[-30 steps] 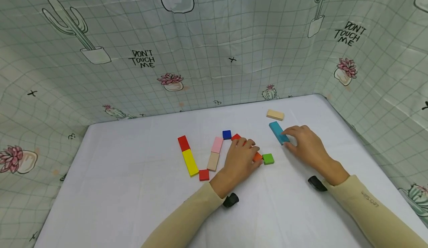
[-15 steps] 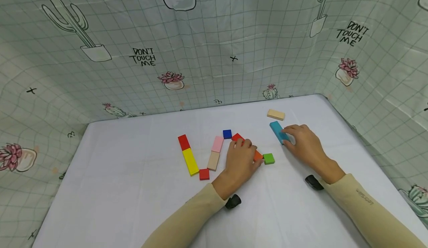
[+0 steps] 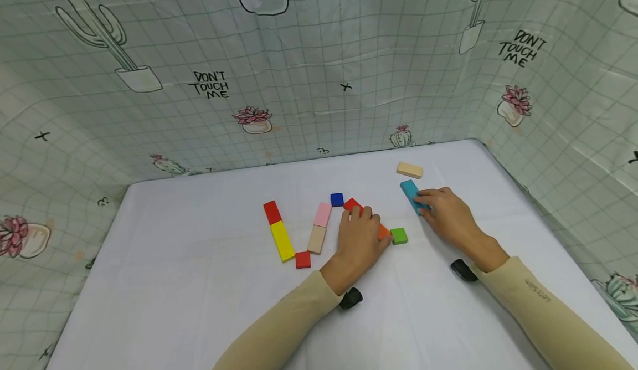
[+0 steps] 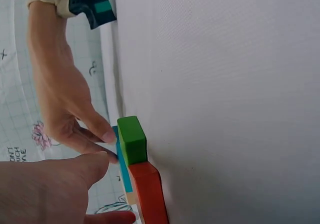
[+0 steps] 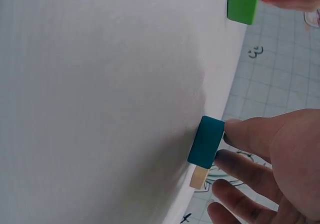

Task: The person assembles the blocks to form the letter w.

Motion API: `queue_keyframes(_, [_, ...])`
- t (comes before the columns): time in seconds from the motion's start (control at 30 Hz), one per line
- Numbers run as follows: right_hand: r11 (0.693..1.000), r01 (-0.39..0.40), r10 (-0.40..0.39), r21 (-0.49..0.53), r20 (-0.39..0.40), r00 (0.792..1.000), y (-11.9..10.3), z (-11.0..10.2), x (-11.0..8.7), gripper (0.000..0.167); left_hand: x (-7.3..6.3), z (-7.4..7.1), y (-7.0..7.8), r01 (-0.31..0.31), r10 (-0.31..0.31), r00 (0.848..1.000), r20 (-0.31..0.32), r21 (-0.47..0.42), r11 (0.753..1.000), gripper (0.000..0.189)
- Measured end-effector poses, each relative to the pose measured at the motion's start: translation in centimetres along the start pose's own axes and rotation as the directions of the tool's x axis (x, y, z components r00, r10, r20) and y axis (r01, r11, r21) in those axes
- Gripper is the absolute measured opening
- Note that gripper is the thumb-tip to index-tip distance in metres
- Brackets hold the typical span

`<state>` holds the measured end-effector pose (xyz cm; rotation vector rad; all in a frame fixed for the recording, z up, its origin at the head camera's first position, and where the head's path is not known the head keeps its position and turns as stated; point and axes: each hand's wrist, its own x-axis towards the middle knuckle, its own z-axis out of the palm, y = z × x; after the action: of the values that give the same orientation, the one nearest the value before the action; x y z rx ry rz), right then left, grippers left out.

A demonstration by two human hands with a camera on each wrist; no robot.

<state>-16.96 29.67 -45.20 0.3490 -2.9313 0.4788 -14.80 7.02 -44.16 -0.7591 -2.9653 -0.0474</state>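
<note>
In the head view, my left hand lies over a red block and an orange block, hiding part of both. Its thumb and a finger extend past the orange block in the left wrist view. Just right of it sits a small green block. My right hand is at a long teal block lying flat at a slant. Thumb and forefinger touch the block's upper edge in the right wrist view, without wrapping round it; the other fingers hang loosely bent.
A plain wood block lies beyond the teal one. To the left are red, yellow, small red, wood, pink and dark blue blocks on the white table. A printed curtain rises behind.
My left hand has turned slightly and its fingers have shifted a little over the red and orange blocks. My right hand has edged slightly left onto the teal block; the blocks look unmoved.
</note>
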Motion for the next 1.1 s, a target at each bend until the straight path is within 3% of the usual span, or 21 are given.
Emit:
queue_keyframes(0.27, [0.999, 0.041, -0.041, -0.002, -0.036, 0.999, -0.4, 0.3, -0.4, 0.032, 0.8, 0.2, 0.7, 0.052, -0.053, 0.998, 0.031, 0.038, 0.998, 0.063])
queue_keyframes(0.47, [0.998, 0.062, -0.062, 0.008, -0.040, 0.997, -0.7, 0.1, -0.8, 0.033, 1.2, 0.3, 1.1, 0.057, -0.060, 0.998, 0.036, 0.075, 0.996, 0.068])
queue_keyframes(0.6, [0.998, 0.066, -0.065, 0.016, -0.007, 0.998, -0.3, -0.3, -0.5, 0.040, 1.4, 0.5, 1.2, 0.056, -0.059, 0.998, 0.027, 0.088, 0.995, 0.069])
queue_keyframes(0.87, [0.994, 0.083, -0.092, 0.068, 0.136, 0.986, 1.1, -0.4, 0.4, 0.049, 1.5, 0.9, 1.2, 0.063, -0.066, 0.997, 0.027, 0.097, 0.993, 0.069])
queue_keyframes(1.1, [0.995, 0.074, -0.082, 0.067, 0.125, 0.989, 1.2, -0.3, 0.3, 0.050, 1.6, 1.1, 1.3, 0.066, -0.068, 0.997, 0.020, 0.101, 0.993, 0.068])
